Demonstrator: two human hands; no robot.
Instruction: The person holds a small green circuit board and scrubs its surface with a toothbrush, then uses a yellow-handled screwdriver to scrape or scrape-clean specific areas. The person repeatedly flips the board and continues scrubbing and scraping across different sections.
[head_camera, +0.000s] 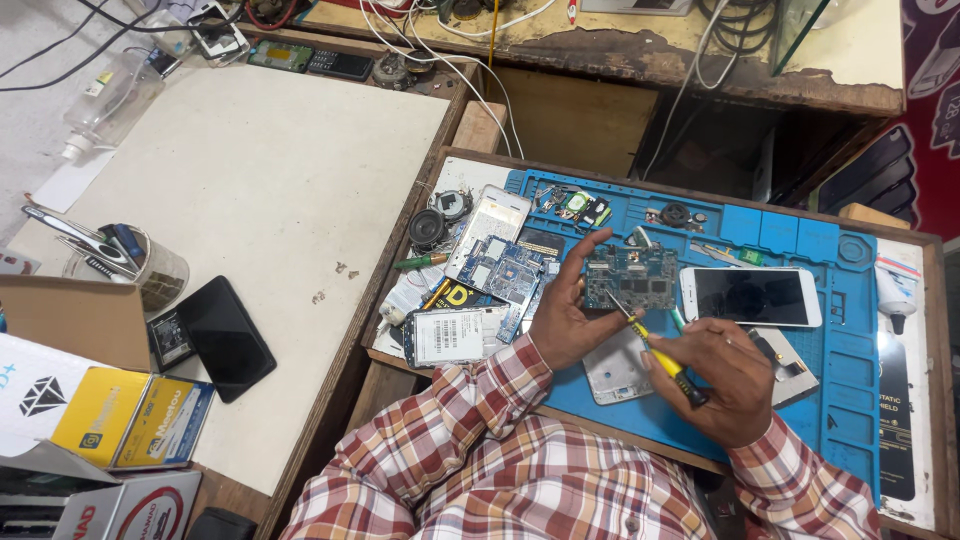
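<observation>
Blue circuit board (632, 278) is pinched in the left hand (562, 318); the right hand (722, 378) grips a yellow screwdriver (655, 355), tip on its lower edge, so unscrewing seems underway; steady pressure needed.

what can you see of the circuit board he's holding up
The circuit board is a small, flat blue-green rectangle dense with tiny chips. The left hand holds it by its left edge, raised over the blue work mat. The tip of the yellow-handled screwdriver, gripped in the right hand, meets its lower edge.
</observation>
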